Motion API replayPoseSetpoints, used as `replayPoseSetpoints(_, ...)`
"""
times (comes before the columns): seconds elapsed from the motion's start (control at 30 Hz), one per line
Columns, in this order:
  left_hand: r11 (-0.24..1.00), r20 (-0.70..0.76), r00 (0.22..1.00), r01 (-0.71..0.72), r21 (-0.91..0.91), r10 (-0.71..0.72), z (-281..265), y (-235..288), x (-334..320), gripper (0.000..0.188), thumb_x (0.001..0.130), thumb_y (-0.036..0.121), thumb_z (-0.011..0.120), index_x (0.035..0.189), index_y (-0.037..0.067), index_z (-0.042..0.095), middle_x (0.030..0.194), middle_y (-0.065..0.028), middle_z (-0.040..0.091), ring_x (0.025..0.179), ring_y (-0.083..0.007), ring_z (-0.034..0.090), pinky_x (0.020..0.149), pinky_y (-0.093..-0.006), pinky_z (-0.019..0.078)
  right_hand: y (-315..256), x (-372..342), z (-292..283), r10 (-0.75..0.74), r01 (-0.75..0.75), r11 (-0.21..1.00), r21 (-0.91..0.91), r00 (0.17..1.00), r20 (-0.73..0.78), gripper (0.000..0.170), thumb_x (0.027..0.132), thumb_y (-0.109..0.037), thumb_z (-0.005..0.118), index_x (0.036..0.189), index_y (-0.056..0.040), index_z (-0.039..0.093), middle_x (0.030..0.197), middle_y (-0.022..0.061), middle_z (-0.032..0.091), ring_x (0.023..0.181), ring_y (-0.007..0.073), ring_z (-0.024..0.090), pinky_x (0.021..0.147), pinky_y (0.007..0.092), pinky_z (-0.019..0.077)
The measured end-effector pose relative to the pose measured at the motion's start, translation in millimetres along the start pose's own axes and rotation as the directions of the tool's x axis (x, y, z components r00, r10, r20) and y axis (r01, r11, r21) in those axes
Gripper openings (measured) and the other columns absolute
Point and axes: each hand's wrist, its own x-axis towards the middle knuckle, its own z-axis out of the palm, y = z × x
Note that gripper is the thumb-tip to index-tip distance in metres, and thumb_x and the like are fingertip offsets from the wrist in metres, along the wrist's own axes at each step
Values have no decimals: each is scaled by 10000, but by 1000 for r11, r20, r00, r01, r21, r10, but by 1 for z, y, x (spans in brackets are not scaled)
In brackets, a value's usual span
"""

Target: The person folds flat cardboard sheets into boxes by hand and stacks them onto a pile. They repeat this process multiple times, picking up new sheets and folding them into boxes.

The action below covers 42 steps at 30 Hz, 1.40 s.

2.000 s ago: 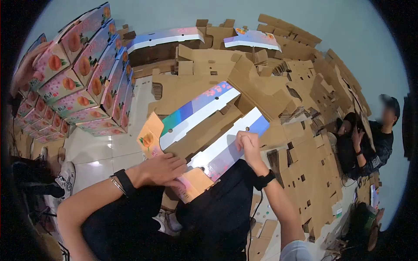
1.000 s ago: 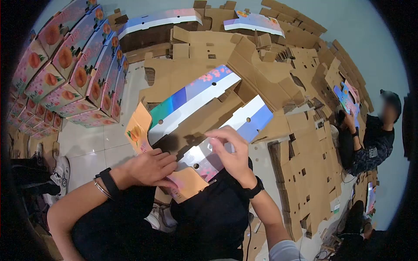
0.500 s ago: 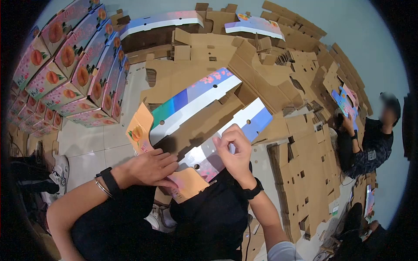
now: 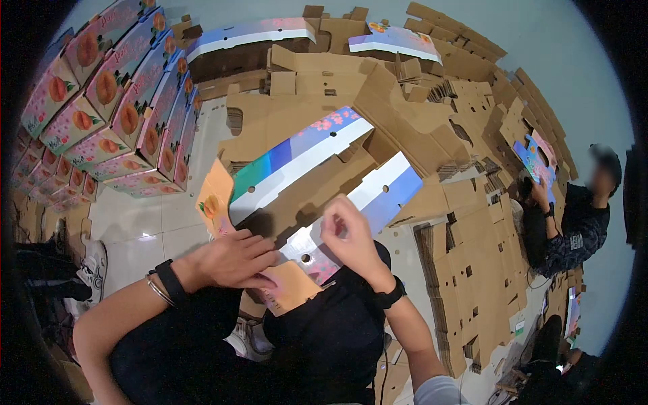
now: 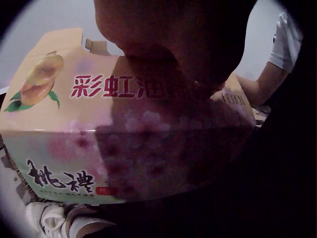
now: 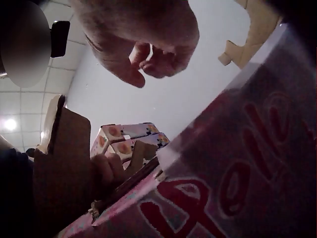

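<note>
Stacked boxes point(image 4: 111, 111) stood left. Your left hand point(image 4: 236, 260) gripped the carton point(image 4: 297, 192) at its near-left end; your right hand point(image 4: 354, 239) hovered above, fingers curled, holding nothing.

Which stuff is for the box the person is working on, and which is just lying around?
For the job:
open printed box
left hand, gripping its end
right hand, curled over it

Seemingly just around:
stacked fruit-picture boxes
brown cardboard on the floor
printed pieces by the wall
</note>
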Motion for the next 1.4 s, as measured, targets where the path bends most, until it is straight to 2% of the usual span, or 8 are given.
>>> replayPoseSetpoints(0.2,990,-319,938,109,-91,-133,-32,-8,3,414,801,330,682,1064,36,554,1029,-112,553,876,-265,557,784,-360,443,10,-6,11,-255,300,851,-430,953,162,152,796,-152,652,926,-78,633,901,70,591,875,267,543,815,350,398)
replayPoseSetpoints(0.43,797,-675,609,602,51,-417,-122,-42,4,251,806,161,638,1014,40,566,969,-124,554,898,-295,551,844,-392,420,-6,-12,-2,-273,257,844,-471,961,35,265,832,-145,634,605,-58,529,596,48,457,627,239,431,624,362,305)
replayPoseSetpoints(0.5,698,-468,524,604,-386,-712,-127,-61,-9,290,830,197,643,1030,13,542,941,-131,556,888,-314,550,833,-400,431,-12,-23,-16,-285,241,827,-507,958,-10,318,825,-132,640,559,-50,487,575,58,449,598,247,431,604,363,303)
replayPoseSetpoints(0.7,282,322,468,829,-483,-823,-71,-108,-28,732,764,550,654,1230,8,498,1102,-223,599,996,-350,601,860,-381,472,-17,-89,-76,-66,21,827,-562,996,-60,298,821,-111,641,561,-42,513,552,81,457,553,246,423,558,352,293)
replayPoseSetpoints(0.83,493,248,501,865,-98,-829,-65,-84,-8,852,681,642,648,1256,29,513,1105,-255,614,1055,-374,596,898,-413,465,1,-158,-99,260,-323,810,-489,946,-194,259,816,-105,659,614,-31,514,603,91,481,600,247,447,597,342,341)
replayPoseSetpoints(1.0,524,204,508,852,28,-837,-68,-70,-8,692,668,554,664,1089,7,618,1048,-213,630,1016,-359,596,988,-455,385,24,-198,-86,126,-394,792,-467,853,-506,196,812,-151,710,839,-51,543,792,51,520,728,173,474,688,307,404)
replayPoseSetpoints(1.1,575,52,575,803,157,-816,-48,-64,-15,542,663,453,676,955,-4,661,966,-175,637,993,-342,592,1062,-499,293,44,-212,-82,741,-612,670,421,519,-426,409,865,-298,684,1124,-10,554,1018,59,588,898,139,534,790,286,429)
replayPoseSetpoints(1.4,477,-271,545,833,280,-793,-50,-110,-39,143,715,170,662,772,40,678,788,-144,625,900,-303,615,1057,-515,284,15,-160,-78,704,-531,665,525,681,-201,487,861,-296,675,1193,33,536,1130,114,605,1051,197,568,875,320,460)
